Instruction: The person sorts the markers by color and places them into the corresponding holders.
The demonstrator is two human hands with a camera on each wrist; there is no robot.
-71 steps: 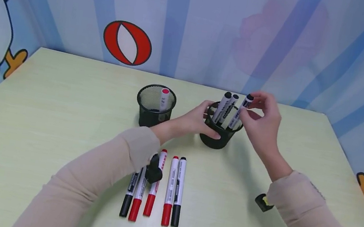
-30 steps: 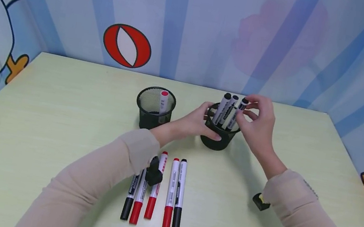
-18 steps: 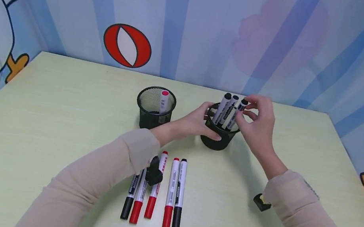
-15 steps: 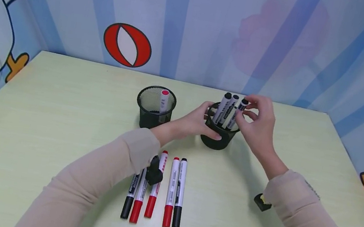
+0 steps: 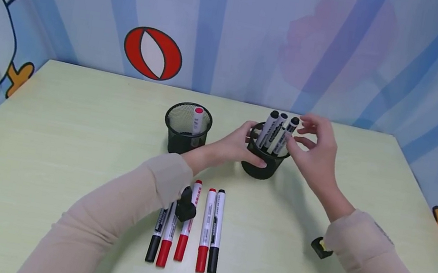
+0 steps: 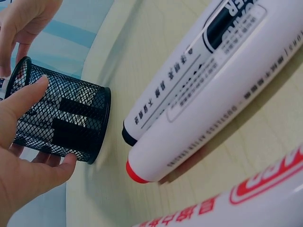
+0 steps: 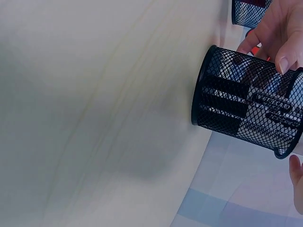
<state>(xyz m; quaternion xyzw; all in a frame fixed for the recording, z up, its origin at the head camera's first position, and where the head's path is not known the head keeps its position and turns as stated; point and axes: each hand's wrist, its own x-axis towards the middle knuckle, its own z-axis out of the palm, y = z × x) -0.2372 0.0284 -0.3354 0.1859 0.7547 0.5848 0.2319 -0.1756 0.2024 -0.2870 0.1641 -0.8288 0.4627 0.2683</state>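
My left hand (image 5: pixel 237 145) grips a black mesh pen holder (image 5: pixel 260 168) on the right, its thumb across the near side. Several white markers with black ends, one of them this marker (image 5: pixel 267 129), stand leaning inside it. In the left wrist view the fingers wrap the mesh wall (image 6: pixel 78 111) from below. My right hand (image 5: pixel 315 150) is at the holder's right rim, fingers spread and parted from the rightmost marker (image 5: pixel 290 131), thumb tip close beside it. The right wrist view shows the same holder (image 7: pixel 246 101), with dark caps low inside.
A second mesh holder (image 5: pixel 177 143) to the left contains one red-ended marker (image 5: pixel 197 121). On the table in front lie several red and black markers, among them a red one (image 5: pixel 206 231) and a black one (image 5: pixel 216 232). My left forearm (image 5: pixel 125 203) partly covers some. A patterned wall backs the table.
The right hand has lowered a black-ended marker into the right holder, then let it go and drawn slightly to the right, its fingers opening. The left hand stays on the holder.
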